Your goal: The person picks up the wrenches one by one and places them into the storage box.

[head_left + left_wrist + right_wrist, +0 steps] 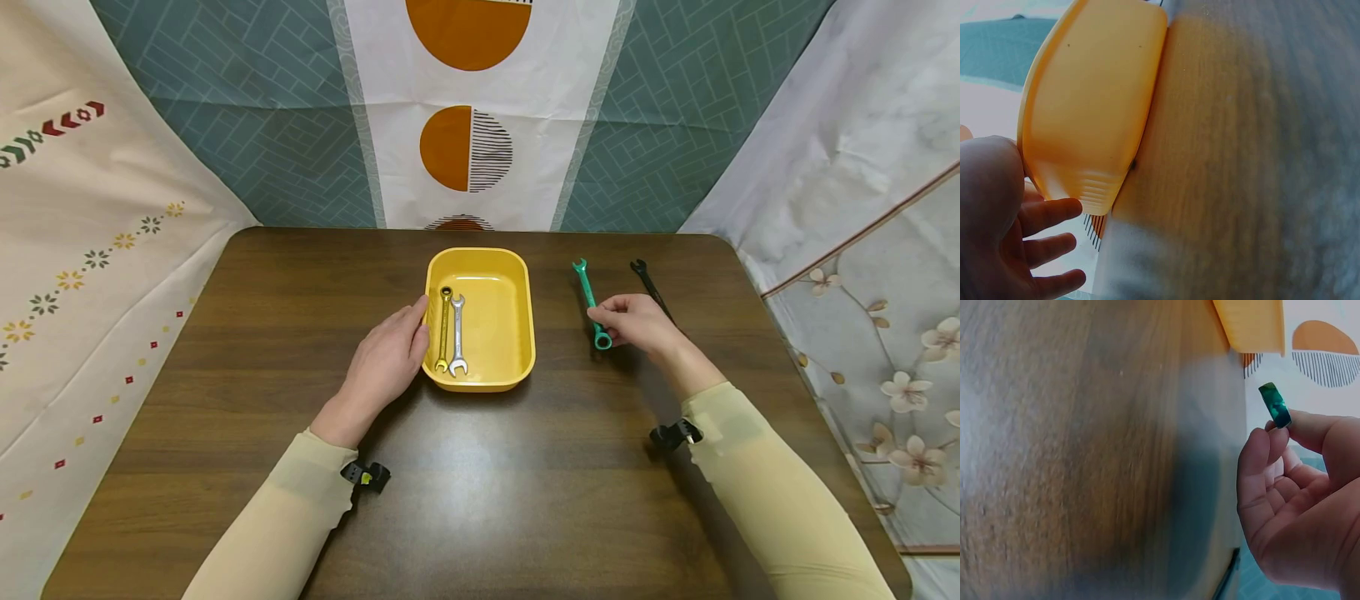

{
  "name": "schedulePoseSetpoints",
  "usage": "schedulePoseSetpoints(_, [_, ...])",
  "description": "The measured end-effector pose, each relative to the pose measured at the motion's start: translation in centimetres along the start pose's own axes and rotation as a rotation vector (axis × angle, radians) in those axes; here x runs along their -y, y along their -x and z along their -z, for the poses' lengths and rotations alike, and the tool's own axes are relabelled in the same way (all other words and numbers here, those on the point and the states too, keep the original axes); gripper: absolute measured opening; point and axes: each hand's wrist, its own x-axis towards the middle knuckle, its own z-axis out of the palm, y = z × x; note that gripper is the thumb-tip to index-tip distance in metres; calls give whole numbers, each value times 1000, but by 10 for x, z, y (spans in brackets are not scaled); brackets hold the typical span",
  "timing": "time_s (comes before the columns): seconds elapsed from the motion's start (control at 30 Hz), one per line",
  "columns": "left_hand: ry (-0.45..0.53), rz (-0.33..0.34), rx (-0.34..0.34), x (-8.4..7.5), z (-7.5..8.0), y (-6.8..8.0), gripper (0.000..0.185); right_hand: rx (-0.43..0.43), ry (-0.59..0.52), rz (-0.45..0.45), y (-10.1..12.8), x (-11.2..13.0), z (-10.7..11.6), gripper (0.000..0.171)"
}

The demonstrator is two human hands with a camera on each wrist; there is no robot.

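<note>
My left hand holds the left rim of a yellow tray, its thumb and forefinger at the rim. From the left wrist, the remaining fingers reach out beside the tray's outer wall. Inside the tray, a gold wrench and a silver wrench lie side by side near the left wall. To the right of the tray, my right hand pinches a green wrench near its ring end. The right wrist view shows the green ring end between thumb and fingertips, raised off the table.
Beyond my right hand, a black wrench lies on the brown wooden table, partly hidden by the hand. Patterned cloths hang behind the table's far edge and along both sides.
</note>
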Motion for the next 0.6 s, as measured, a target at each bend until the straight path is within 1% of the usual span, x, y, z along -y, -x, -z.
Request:
schedulePoseSetpoints(0.27, [-3, -5, -7, 0, 0, 1, 61, -5, -9, 23, 4, 10, -6, 39])
schedulePoseSetpoints(0.47, [-1, -8, -5, 0, 0, 1, 61, 17, -4, 33, 8, 20, -11, 41])
schedulePoseSetpoints(0.6, [-1, -11, -9, 0, 0, 1, 61, 35, -22, 32, 10, 25, -14, 42])
